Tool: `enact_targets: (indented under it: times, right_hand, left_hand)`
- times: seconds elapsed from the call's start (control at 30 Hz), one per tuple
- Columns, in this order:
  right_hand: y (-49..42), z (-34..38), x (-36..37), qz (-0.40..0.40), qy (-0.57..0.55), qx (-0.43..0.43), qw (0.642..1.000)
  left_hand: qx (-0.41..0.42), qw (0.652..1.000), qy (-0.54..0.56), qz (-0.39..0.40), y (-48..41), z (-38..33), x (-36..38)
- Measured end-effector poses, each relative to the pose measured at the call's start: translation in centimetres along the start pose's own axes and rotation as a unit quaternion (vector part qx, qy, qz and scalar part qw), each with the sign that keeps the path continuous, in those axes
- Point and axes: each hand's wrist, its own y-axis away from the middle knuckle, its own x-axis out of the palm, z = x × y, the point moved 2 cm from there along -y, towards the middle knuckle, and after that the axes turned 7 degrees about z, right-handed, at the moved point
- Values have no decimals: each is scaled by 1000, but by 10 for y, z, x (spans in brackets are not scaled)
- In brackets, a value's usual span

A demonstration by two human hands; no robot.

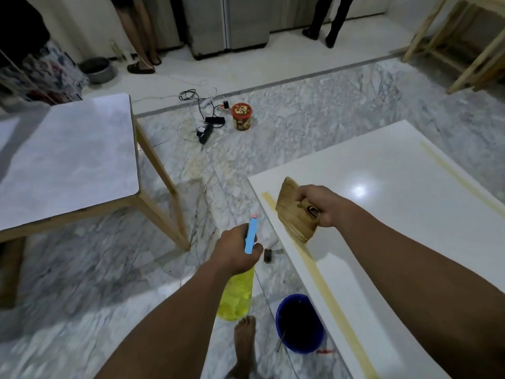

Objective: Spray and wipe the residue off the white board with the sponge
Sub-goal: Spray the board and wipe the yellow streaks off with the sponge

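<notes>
At the far left stands a table (pixel 68 160) with a marble-pattern top and wooden legs. Next, my left hand (pixel 235 251) is curled around the neck of the spray bottle (pixel 237 294), which has a clear yellow plastic body and a blue head. I judge it light and a little slippery, so the neck is the best hold. A blue bucket (pixel 281 324) stands on the floor beside the white board (pixel 410 228). My right hand (pixel 321 205) grips the sponge (pixel 293 214), brown, soft and worn, over a yellowish residue strip (pixel 328 291). The board looks glossy and stiff.
</notes>
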Motion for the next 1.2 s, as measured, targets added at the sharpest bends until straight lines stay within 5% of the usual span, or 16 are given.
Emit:
enact_targets:
  times: [0.1, 0.23, 0.37, 0.43, 0.53, 0.9, 1.2]
  right_hand:
    - [-49, 36, 14, -54, 184, -69, 979]
    - [-110, 54, 42, -100, 394, -160, 899]
    - [-160, 22, 68, -26, 587, -79, 805]
    - [-166, 10, 73, -61, 656, -75, 749]
    - [-165, 13, 72, -165, 664, -192, 704]
    - [-213, -14, 63, -157, 650, -311, 676]
    - [-196, -44, 50, -142, 662, -327, 659]
  left_hand:
    - [-5, 1000, -6, 2, -22, 22, -8]
    - [-17, 1000, -4, 12, -53, 50, -14]
    - [-19, 999, 5, 27, -73, 66, -14]
    - [-25, 999, 15, 42, -81, 72, -12]
    - [-20, 998, 26, 49, -90, 78, -6]
    - [0, 998, 22, 51, -107, 90, 33]
    - [-14, 999, 20, 37, -64, 80, 79]
